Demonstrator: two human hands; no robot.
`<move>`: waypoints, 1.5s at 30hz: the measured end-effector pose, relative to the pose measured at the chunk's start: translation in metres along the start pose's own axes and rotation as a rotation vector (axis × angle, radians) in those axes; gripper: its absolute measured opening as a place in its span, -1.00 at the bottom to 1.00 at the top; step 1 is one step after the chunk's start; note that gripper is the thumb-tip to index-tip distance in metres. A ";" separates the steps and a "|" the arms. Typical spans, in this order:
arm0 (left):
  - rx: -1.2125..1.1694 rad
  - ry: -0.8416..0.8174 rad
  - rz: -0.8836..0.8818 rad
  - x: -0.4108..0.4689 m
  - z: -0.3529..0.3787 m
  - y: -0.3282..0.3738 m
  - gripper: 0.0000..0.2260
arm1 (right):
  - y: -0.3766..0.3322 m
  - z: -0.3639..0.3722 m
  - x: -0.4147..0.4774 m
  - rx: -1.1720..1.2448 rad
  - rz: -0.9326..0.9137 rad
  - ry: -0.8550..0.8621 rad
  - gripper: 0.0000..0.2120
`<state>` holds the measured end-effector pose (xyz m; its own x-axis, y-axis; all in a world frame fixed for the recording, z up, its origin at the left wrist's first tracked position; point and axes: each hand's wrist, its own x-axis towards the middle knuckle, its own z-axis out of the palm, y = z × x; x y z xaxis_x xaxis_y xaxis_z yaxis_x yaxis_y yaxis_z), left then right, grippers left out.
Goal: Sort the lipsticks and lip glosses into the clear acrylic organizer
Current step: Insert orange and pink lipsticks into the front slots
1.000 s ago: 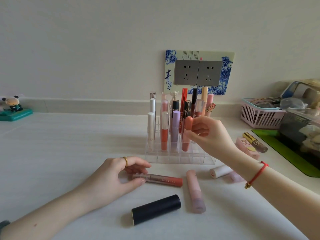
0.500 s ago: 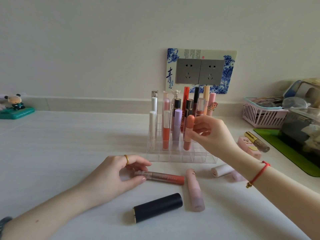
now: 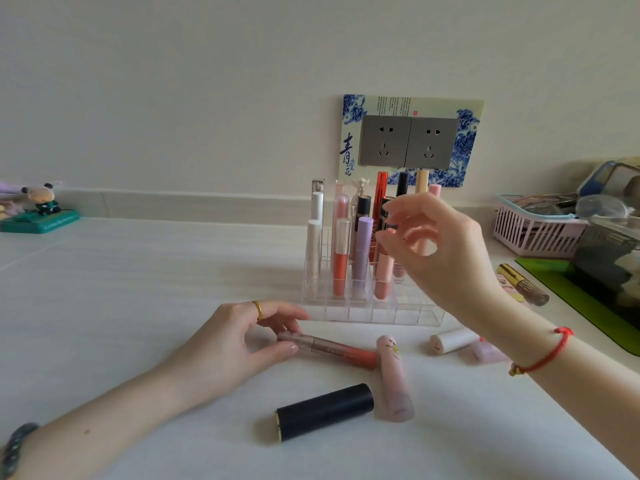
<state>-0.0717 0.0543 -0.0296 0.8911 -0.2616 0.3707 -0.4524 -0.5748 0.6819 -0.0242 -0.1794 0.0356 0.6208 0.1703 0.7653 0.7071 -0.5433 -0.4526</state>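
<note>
On the white table (image 3: 138, 306), the clear acrylic organizer (image 3: 408, 315) stands mid-scene, its far rows packed with upright tubes and its near row open. It looks light, so a knock from your right wrist on the way out could topple the tall tubes or shove the whole rack. Your right grip (image 3: 446, 258) hovers over it with the wrist raised. Its fingers are spread and loosely curled around nothing, just above the peach gloss (image 3: 382, 282) standing in its slot. Your left grip (image 3: 225, 344) lies low on the table, thumb and fingers pinching the silver cap end of the coral gloss (image 3: 343, 353), which lies flat. Lifted by that end, it could swing, slip, or nudge the pink tube (image 3: 394, 379) just beside its right tip.
</note>
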 end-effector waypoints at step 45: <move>-0.039 0.180 0.180 0.054 0.044 0.036 -0.84 | 0.036 -0.042 0.005 0.196 0.225 -0.028 -0.83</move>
<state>-0.0386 -0.0148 -0.0134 0.7775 -0.2130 0.5917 -0.6070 -0.5002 0.6175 -0.0100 -0.2328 0.0420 0.7765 0.0874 0.6240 0.6007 -0.4014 -0.6914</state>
